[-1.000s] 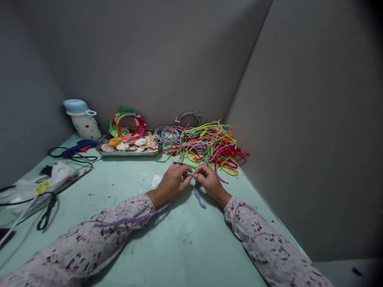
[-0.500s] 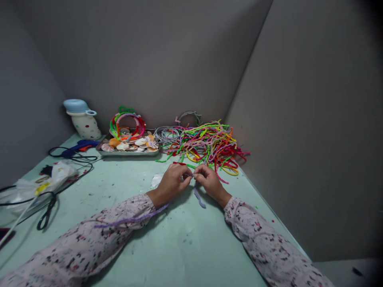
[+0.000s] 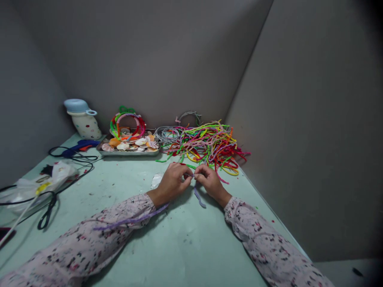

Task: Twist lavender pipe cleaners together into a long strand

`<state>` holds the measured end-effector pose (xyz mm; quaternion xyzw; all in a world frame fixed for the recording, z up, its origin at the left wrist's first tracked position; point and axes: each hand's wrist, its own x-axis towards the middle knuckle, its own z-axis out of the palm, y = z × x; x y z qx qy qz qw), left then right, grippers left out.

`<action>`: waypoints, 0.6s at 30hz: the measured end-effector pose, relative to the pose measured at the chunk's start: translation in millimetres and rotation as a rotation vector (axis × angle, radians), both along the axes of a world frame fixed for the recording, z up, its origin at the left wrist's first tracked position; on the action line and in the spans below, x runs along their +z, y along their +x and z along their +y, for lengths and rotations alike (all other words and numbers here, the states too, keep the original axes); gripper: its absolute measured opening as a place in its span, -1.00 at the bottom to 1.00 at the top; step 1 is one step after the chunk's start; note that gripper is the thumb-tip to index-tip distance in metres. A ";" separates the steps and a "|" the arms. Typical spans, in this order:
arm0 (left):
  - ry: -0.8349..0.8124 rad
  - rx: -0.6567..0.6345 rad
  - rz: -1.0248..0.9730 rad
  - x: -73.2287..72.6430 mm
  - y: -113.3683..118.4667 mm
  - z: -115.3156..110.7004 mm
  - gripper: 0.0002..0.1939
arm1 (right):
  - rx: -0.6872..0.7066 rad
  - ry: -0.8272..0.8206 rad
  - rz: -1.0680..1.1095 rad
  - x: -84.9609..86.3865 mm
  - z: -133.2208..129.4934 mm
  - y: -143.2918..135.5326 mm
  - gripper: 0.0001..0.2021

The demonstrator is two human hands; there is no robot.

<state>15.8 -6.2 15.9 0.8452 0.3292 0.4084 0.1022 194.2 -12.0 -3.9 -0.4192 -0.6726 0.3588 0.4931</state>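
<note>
Fingers hide where the purple strand is pinched.

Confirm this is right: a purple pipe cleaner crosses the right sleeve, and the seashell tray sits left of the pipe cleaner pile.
Wrong sleeve: the head view shows the purple pipe cleaner crossing the left sleeve. The seashell tray does sit left of the pipe cleaner pile.

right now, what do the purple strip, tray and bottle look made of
Purple strip: likely chenille, matte, given its fuzzy edges. Tray: probably metal, with a dull grey sheen. Bottle: smooth and satiny, perhaps plastic, though coated metal is possible.
</note>
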 end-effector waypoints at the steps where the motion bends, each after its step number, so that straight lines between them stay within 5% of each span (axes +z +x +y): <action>1: 0.000 0.000 -0.001 -0.1 -0.1 0.0 -0.94 | 0.000 -0.001 0.002 -0.1 0.1 -0.1 -0.97; 18: 0.006 -0.009 -0.022 -0.1 0.2 0.4 -0.92 | 0.010 -0.012 0.026 0.7 -0.7 -0.4 -0.96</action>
